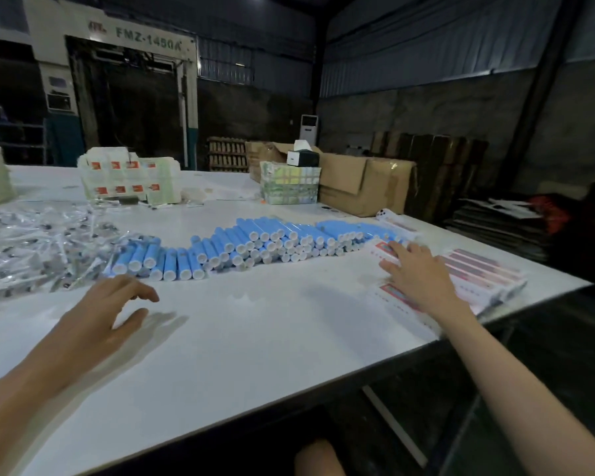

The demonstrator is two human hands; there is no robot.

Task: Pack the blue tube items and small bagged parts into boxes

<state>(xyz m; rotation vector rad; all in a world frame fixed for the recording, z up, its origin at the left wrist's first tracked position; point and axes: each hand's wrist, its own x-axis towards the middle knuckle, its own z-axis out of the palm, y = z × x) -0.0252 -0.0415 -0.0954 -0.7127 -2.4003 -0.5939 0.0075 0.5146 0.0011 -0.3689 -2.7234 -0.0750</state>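
Observation:
A long heap of blue tubes (255, 243) with white ends runs across the middle of the white table (241, 338). To its left lies a pile of small clear bagged parts (38, 249). A stack of flat white boxes with red print (474, 280) lies at the right table edge. My right hand (414, 271) rests flat on that stack, fingers straight. My left hand (107, 312) hovers over the table just in front of the nearest tubes, fingers loosely curled, holding nothing.
Packed white boxes with red labels (129, 180) are stacked at the back left. A wrapped bundle (289, 185) and brown cartons (361, 187) stand at the back right. The table's edge runs diagonally at the right, with dark floor and flat stock beyond.

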